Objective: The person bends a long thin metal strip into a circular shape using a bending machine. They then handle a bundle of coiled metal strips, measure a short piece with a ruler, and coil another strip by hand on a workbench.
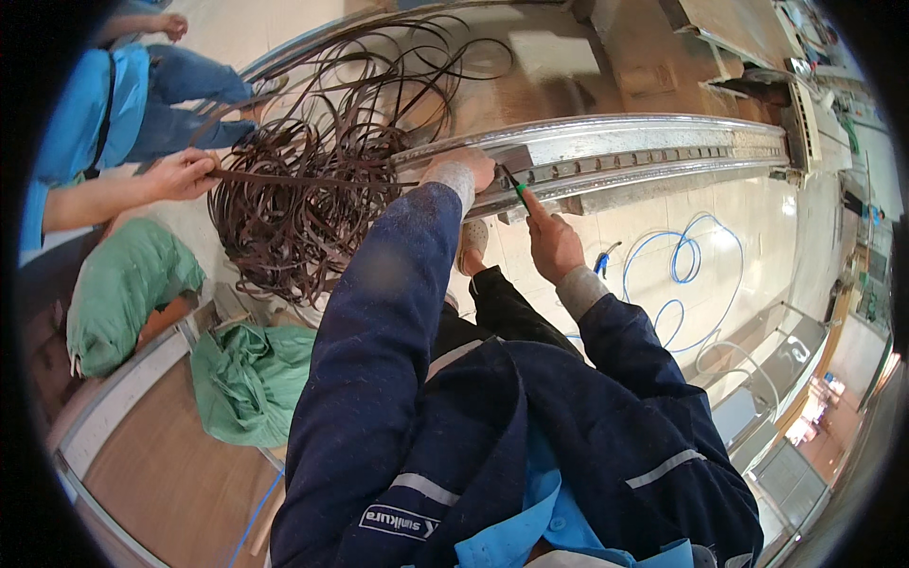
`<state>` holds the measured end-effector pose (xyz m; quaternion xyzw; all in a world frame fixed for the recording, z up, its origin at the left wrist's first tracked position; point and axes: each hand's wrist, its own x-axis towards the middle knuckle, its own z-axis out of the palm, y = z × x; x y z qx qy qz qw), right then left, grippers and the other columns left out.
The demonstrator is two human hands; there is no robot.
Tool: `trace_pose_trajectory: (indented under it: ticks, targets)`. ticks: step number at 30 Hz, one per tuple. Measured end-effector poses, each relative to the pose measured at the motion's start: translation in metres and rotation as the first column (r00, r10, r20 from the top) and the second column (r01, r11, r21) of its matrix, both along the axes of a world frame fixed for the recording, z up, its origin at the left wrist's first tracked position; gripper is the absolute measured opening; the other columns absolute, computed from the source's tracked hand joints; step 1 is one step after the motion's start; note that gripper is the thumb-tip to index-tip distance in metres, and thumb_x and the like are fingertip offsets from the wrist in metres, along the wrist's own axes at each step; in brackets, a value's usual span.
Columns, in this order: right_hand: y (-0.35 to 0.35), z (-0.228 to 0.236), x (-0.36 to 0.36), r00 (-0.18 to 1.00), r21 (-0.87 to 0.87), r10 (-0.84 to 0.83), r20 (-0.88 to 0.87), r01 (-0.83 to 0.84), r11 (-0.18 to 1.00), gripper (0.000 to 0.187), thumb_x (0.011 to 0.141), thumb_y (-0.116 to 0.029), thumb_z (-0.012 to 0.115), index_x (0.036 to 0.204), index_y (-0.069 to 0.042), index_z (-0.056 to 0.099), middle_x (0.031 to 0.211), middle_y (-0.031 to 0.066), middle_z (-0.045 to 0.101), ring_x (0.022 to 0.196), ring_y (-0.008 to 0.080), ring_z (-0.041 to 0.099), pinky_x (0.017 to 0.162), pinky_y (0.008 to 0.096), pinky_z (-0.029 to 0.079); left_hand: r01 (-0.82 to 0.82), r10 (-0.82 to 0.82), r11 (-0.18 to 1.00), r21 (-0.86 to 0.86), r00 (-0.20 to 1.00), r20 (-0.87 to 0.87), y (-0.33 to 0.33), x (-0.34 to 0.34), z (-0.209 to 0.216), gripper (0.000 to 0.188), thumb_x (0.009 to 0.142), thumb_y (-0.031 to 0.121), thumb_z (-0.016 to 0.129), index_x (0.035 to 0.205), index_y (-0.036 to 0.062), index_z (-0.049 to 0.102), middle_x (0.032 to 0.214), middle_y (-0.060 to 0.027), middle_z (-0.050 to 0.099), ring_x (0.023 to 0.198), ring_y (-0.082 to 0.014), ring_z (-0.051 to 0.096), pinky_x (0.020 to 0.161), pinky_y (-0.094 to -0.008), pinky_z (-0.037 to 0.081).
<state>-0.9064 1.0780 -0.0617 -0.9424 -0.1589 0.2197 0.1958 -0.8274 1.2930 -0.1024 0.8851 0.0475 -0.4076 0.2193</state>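
Observation:
My left hand (464, 168) is closed at the near end of a long metal rail (653, 142). A flat brown strip (312, 179) reaches it from the left; the part inside my fingers is mostly hidden. In my closed right hand (557, 248) is a slim green-handled tool (520, 192), its dark tip close to the fingers of my left hand. The tool's exact kind cannot be made out. At the left, a co-worker's hand (185, 174) grips the same strip, which is stretched between us.
A big tangled heap of brown strip (303, 222) lies left of the rail. Green sacks (251, 383) rest at the lower left by a brown board (180, 464). A blue hose (674, 256) with a nozzle (606, 257) coils on the floor at right. A machine (803, 133) stands beyond the rail.

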Motion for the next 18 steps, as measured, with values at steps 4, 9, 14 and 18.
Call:
trace_pose_trajectory:
  ticks: [4, 9, 14, 18]
  targets:
    - [-0.006, -0.007, -0.002, 0.998, 0.056, -0.060, -0.015, 0.061, 0.997, 0.058, 0.099, -0.020, 0.051, 0.154, -0.030, 0.035, 0.089, 0.0246, 0.065, 0.081, 0.0447, 0.067, 0.072, 0.0531, 0.053, 0.048, -0.039, 0.995, 0.084, 0.995, -0.096, -0.010, 0.014, -0.006, 0.048, 0.103, 0.033, 0.036, 0.132, 0.0051, 0.062, 0.143, -0.0139, 0.056, 0.130, -0.0342, 0.056, 0.107, -0.0498, 0.044]
    - [0.007, -0.023, 0.003, 0.992, 0.088, -0.127, 0.025, 0.124, 0.988, 0.052, 0.100, -0.021, 0.052, 0.151, -0.031, 0.042, 0.084, 0.0256, 0.063, 0.078, 0.0456, 0.065, 0.069, 0.0529, 0.052, -0.007, 0.035, 0.988, 0.153, 0.983, -0.180, -0.016, 0.019, -0.002, 0.049, 0.103, 0.035, 0.037, 0.132, 0.0042, 0.063, 0.143, -0.0156, 0.056, 0.129, -0.0350, 0.056, 0.106, -0.0482, 0.045]
    - [0.017, -0.028, 0.005, 0.995, 0.039, -0.104, 0.011, 0.103, 0.994, 0.055, 0.100, -0.022, 0.052, 0.152, -0.033, 0.038, 0.085, 0.0256, 0.064, 0.077, 0.0456, 0.066, 0.069, 0.0539, 0.053, 0.015, -0.002, 0.989, 0.147, 0.996, -0.090, -0.015, 0.013, -0.012, 0.047, 0.099, 0.029, 0.040, 0.130, 0.0036, 0.063, 0.139, -0.0167, 0.059, 0.127, -0.0355, 0.058, 0.105, -0.0480, 0.046]
    - [0.018, -0.026, 0.007, 0.997, 0.003, -0.077, 0.009, 0.077, 0.997, 0.058, 0.100, -0.022, 0.051, 0.154, -0.033, 0.034, 0.088, 0.0259, 0.064, 0.076, 0.0451, 0.067, 0.069, 0.0541, 0.053, -0.028, 0.046, 0.982, 0.185, 0.995, -0.089, -0.014, 0.011, -0.027, 0.044, 0.097, 0.023, 0.041, 0.130, 0.0052, 0.065, 0.138, -0.0167, 0.060, 0.126, -0.0360, 0.059, 0.105, -0.0476, 0.046]
